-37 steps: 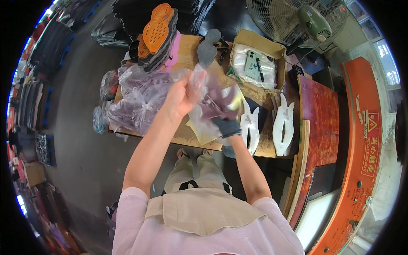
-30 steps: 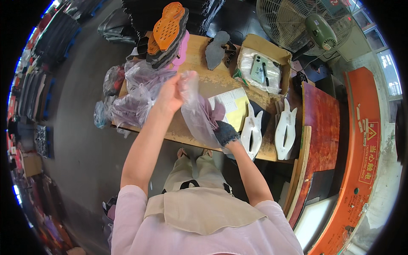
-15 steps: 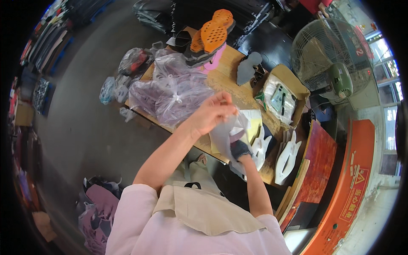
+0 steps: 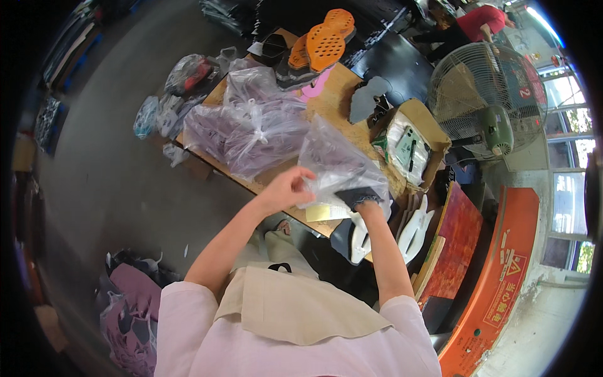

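Note:
I hold a clear plastic bag (image 4: 336,160) over the near edge of a wooden table (image 4: 333,94). My left hand (image 4: 286,188) pinches the bag's near rim. My right hand (image 4: 359,200), in a dark glove, is pushed into the bag's mouth; its fingers are hidden by the plastic. Purple pieces show faintly inside the bag. White shoe-shaped cutouts (image 4: 418,229) hang at the table's edge just under my right wrist.
Several knotted clear bags of purple pieces (image 4: 251,125) lie on the table's left half. Orange shoe soles (image 4: 320,38) are stacked at the far end. An open cardboard box (image 4: 414,141) stands right. A floor fan (image 4: 487,94) and an orange machine (image 4: 502,289) are at right.
The bag came down from a raised hold to table height. My gloved right hand went into its mouth and my left hand dropped to the rim. My head turned, shifting the table up-left.

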A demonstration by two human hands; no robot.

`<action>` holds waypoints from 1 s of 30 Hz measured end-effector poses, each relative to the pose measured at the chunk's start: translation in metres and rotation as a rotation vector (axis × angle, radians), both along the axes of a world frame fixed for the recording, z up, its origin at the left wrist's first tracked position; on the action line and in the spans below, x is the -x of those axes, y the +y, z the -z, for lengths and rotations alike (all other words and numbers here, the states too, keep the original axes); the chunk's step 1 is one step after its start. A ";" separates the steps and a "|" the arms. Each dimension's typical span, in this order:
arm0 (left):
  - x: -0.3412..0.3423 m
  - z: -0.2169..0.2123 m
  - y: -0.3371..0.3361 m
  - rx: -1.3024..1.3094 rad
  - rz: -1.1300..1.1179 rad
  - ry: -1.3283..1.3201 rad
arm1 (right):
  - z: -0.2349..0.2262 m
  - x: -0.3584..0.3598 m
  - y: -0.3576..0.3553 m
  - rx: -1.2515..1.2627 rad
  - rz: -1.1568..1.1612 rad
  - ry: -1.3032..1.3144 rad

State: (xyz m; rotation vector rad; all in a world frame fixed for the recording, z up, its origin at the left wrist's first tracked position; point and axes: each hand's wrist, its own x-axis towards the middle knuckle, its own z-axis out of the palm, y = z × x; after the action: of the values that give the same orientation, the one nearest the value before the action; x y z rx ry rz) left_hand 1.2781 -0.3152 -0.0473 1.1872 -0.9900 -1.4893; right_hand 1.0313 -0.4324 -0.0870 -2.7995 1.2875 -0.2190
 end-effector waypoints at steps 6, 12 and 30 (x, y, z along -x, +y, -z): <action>-0.045 0.035 0.025 -0.173 0.053 -0.649 | -0.010 0.031 0.035 -0.302 0.235 0.279; -0.024 0.034 0.014 0.033 -0.017 -0.139 | -0.017 0.073 0.070 -0.369 0.210 0.691; 0.000 -0.007 0.012 0.533 0.009 0.037 | -0.006 0.130 0.084 -1.510 0.893 -1.713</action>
State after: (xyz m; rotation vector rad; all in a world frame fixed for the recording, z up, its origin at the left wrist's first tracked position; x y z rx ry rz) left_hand 1.2778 -0.3033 -0.0401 0.7680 -1.2671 -1.1444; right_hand 0.9011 -0.3488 -0.0808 -0.2193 1.0257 -0.8354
